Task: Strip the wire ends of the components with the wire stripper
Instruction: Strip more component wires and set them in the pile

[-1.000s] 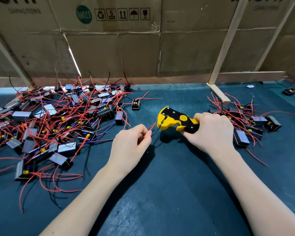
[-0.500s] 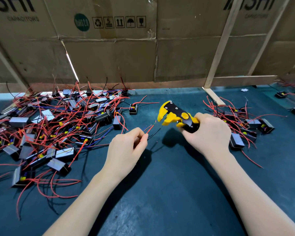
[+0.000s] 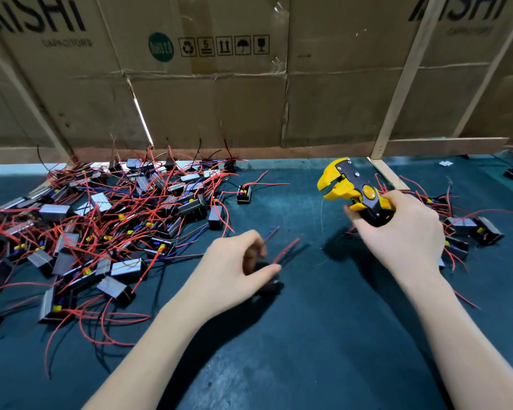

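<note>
Left hand [image 3: 234, 261] at centre, fingers curled round a small black boxed component [image 3: 264, 276] with thin red leads [image 3: 285, 250]: light, leads floppy; hold the body, I judge. At 2 o'clock, right hand [image 3: 403, 235] grips yellow-and-black wire stripper [image 3: 350, 187], its mouth gaping. Tangled unstripped pile [image 3: 107, 220] at 10 o'clock.

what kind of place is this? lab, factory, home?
Probably a small assembly or rework bench in a factory. A big pile of wired components covers the dark mat, the right hand grips a wire stripper, and flattened capacitor cartons wall the bench.
</note>
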